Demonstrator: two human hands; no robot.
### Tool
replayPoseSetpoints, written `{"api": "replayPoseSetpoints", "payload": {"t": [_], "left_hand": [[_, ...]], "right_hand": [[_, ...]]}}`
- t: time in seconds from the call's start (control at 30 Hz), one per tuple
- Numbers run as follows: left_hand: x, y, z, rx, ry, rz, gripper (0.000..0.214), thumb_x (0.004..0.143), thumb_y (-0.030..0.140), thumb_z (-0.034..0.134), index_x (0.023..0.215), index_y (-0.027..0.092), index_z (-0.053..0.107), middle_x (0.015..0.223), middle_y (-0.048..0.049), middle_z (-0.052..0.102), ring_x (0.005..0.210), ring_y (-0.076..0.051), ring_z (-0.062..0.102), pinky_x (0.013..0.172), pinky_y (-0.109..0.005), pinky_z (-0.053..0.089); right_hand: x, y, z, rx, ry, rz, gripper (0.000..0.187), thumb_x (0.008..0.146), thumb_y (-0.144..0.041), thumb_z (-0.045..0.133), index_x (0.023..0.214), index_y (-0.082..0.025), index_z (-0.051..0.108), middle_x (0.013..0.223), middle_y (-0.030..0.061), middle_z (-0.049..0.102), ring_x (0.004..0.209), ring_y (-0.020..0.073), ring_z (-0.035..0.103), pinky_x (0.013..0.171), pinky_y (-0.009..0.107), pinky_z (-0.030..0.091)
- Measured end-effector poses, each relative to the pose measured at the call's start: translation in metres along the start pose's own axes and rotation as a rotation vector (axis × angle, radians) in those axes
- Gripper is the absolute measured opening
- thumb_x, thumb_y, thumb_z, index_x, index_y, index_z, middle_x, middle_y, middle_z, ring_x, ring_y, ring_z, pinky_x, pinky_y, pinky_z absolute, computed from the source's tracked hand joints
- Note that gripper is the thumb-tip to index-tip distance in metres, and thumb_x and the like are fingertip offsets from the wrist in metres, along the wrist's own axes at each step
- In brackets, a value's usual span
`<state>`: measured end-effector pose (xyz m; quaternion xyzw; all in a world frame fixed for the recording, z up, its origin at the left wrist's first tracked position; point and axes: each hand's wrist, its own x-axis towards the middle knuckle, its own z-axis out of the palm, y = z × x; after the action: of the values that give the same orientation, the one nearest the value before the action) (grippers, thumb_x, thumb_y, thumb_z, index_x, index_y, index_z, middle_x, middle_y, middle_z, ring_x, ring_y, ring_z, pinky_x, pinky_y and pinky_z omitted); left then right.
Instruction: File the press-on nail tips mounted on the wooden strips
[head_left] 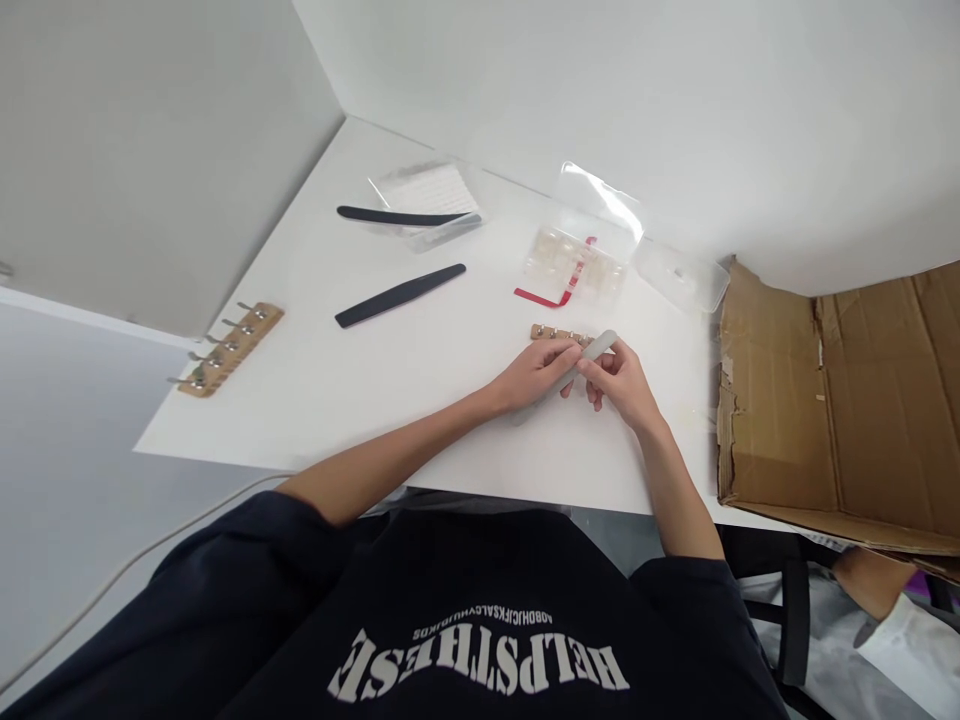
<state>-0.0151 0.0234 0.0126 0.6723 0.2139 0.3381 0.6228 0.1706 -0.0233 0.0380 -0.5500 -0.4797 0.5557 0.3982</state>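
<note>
A long grey nail file (600,346) slants between my hands, its rounded upper end showing above my right fingers. My left hand (534,376) is closed around its middle, and the lower end shows dimly beneath that wrist. With thumb and fingers, my right hand (624,388) pinches the file near its upper end. The two hands meet at the thumbs, so anything small between the fingertips is hidden. Just beyond them lies a short wooden holder (553,332) with small metal knobs, partly covered by my fingers.
Two black nail files (401,294) lie left of centre, one over a clear packet (439,195) of white pieces. An open clear box (551,255) of nail tips has a red strip across it. Another knobbed wooden holder (231,350) is far left; a cardboard box (780,400) stands right.
</note>
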Motion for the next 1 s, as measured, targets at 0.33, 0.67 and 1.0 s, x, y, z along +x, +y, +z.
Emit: {"api": "replayPoseSetpoints", "payload": {"t": [0.33,0.67,1.0], "left_hand": [[0.001,0.010,-0.014,0.057,-0.042,-0.056,0.033,0.105,0.051,0.054,0.105,0.019,0.060,0.075,-0.0007,0.071,0.069,-0.015,0.069,0.069,-0.027,0.048],[-0.002,0.027,-0.035,0.642,0.054,-0.012,0.021,0.099,0.041,0.060,0.091,0.022,0.062,0.080,-0.0005,0.069,0.075,-0.018,0.061,0.073,-0.030,0.042],[-0.006,0.029,-0.029,0.880,0.031,0.236,0.021,0.104,0.026,0.051,0.086,0.020,0.060,0.086,-0.0067,0.070,0.091,-0.025,0.063,0.098,-0.043,0.041]], "right_hand": [[-0.007,-0.008,0.003,-0.040,0.118,-0.133,0.041,0.088,-0.060,0.074,0.097,-0.023,0.058,0.068,-0.0047,0.061,0.047,0.0111,0.059,0.039,0.023,0.050],[-0.003,0.000,-0.007,-0.009,0.006,-0.072,0.043,0.089,-0.061,0.071,0.090,-0.024,0.051,0.079,0.0015,0.074,0.062,0.0174,0.072,0.043,0.023,0.052],[-0.005,-0.008,-0.015,-0.091,-0.338,0.054,0.047,0.098,-0.063,0.057,0.105,-0.018,0.066,0.055,-0.0091,0.042,0.042,0.0077,0.037,0.042,0.023,0.033]]}}
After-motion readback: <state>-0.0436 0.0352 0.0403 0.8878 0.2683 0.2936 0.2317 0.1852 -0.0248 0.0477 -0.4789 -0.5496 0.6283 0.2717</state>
